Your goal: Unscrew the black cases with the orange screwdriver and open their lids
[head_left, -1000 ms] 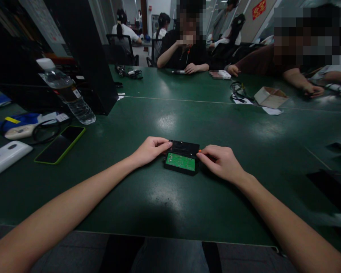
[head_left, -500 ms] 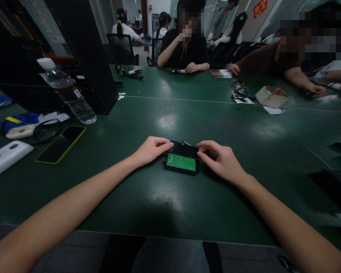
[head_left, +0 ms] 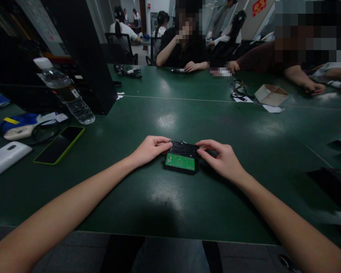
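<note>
A small black plastic case (head_left: 181, 170) lies on the green table with a green circuit board (head_left: 180, 162) exposed inside it. Above the board's far side is a flat black cover (head_left: 184, 149), tilted up. My left hand (head_left: 153, 149) pinches the cover's left end between thumb and fingers. On the opposite end, my right hand (head_left: 218, 155) grips the cover with thumb and forefinger. A small, thin metallic piece (head_left: 183, 142) shows just behind the cover; its kind is too small to tell.
To the left are a phone with a green edge (head_left: 61, 146), a white device (head_left: 7, 157) and a plastic water bottle (head_left: 71, 96) beside a black upright panel (head_left: 93, 57). An open cardboard box (head_left: 271, 94) and cables (head_left: 238, 89) lie at far right. Two people sit across the table (head_left: 125, 212).
The cover has tipped slightly, so more of its face shows. Both hands keep their hold on its ends, and the case stays in nearly the same place.
</note>
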Motion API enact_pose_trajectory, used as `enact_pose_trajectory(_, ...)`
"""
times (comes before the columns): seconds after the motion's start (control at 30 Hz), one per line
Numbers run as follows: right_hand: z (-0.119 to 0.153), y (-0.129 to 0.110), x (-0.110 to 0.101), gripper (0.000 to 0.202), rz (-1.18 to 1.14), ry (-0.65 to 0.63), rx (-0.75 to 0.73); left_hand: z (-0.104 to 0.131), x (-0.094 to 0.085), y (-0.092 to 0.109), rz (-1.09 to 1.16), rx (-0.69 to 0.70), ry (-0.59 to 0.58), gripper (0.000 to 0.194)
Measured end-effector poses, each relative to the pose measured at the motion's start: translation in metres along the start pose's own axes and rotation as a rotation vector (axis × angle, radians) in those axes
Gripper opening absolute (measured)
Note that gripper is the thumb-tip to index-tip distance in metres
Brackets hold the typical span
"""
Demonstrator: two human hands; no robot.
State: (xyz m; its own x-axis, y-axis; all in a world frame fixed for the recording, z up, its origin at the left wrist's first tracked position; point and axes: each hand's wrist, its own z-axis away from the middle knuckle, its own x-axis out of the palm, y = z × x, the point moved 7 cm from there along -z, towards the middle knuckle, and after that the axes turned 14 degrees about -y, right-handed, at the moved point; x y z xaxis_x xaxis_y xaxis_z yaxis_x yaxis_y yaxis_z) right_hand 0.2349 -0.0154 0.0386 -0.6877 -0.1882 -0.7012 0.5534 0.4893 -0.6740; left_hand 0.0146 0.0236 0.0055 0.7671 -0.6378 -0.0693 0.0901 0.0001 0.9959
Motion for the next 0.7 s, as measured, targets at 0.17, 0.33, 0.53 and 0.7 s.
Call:
enact_pose_trajectory(0.17, -0.0006, 0.0001, -0.0009, 0.024, -0.007, -0.002, 0.004, 0.0006, 0.0008, 0.0012, -0.015, -0.009, -0.002, 0.028)
enact_pose_trajectory(0.33, -0.0001, 0.0005, -0.0007, 0.025, -0.018, -0.004, 0.009, 0.001, 0.0008, 0.0025, -0.024, -0.003, -0.005, 0.029)
enact_pose_trajectory(0.53, 0.0008, 0.0015, -0.0011, 0.024, -0.036, -0.001, 0.009, 0.0013, 0.0022, 0.0048, -0.02, 0.018, -0.032, 0.028)
enact_pose_trajectory(0.7, 0.0008, -0.0022, -0.0023, 0.024, -0.036, 0.002, -0.019, 0.0024, 0.0025, 0.0057, -0.021, 0.014, -0.041, 0.029)
